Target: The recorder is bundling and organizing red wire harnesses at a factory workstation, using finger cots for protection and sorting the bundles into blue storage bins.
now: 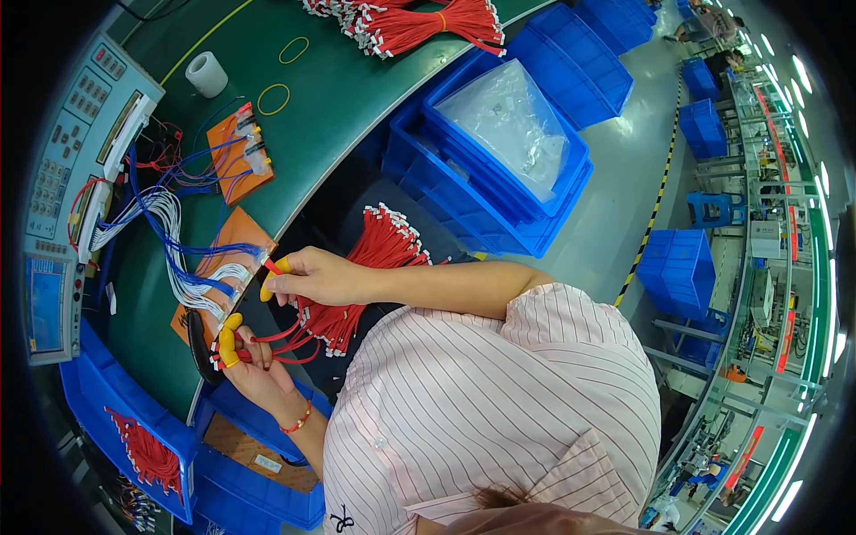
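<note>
My left hand, with yellow finger cots on its fingers, is closed around red cables at the near end of an orange fixture board. White plugs stick out beside its fingertips. My right hand, also with yellow finger cots, pinches a red cable end against the board's edge. White wires and blue wires run from the board to a tester. A thick bundle of red cables with white plugs lies by my lap, under my right forearm.
Another orange board with wires sits farther along the green table. A white roll, rubber bands and tied red cable bundles lie there. Blue crates stand right; a blue bin holds red cables at left.
</note>
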A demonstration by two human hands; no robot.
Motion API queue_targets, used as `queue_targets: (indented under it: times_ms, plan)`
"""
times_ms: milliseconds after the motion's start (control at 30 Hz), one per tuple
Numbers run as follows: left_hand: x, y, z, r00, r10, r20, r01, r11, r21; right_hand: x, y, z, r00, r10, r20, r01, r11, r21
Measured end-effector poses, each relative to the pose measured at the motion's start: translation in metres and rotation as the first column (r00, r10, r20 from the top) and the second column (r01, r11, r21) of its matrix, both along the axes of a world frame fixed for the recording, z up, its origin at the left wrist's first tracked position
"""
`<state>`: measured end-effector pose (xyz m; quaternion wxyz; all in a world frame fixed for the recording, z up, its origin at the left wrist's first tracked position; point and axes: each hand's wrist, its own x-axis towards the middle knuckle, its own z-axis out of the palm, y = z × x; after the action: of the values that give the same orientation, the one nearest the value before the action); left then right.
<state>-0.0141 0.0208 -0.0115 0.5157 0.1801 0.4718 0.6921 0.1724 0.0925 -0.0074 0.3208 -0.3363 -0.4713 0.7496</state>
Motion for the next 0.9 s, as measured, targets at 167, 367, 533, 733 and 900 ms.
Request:
queue_targets:
  times_ms: [167, 367, 533, 733, 900]
  plan:
    - [0.003, -0.005, 0.001, 1.000, -0.016, 0.019, 0.016, 1.000, -0.022, 0.002, 0.001, 0.004, 1.000, 0.008, 0.018, -0.008, 1.000, -0.006]
    - [0.004, -0.007, 0.003, 0.998, -0.038, 0.048, 0.040, 0.998, -0.051, -0.001, 0.005, 0.001, 0.997, -0.049, -0.058, 0.047, 0.998, -0.035]
    - [0.007, -0.010, 0.006, 0.996, -0.073, 0.052, 0.075, 0.997, -0.034, -0.010, 0.002, 0.007, 0.999, -0.022, -0.044, 0.021, 0.999, -0.038]
    - [0.006, -0.015, 0.016, 0.983, -0.183, 0.024, 0.181, 0.981, 0.067, -0.014, -0.012, 0.005, 0.963, 0.170, -0.210, -0.211, 0.959, -0.190]
    - [-0.021, -0.022, 0.029, 0.990, -0.141, -0.018, 0.142, 0.988, 0.065, -0.007, -0.020, 0.005, 0.886, 0.314, -0.341, -0.436, 0.816, -0.380]
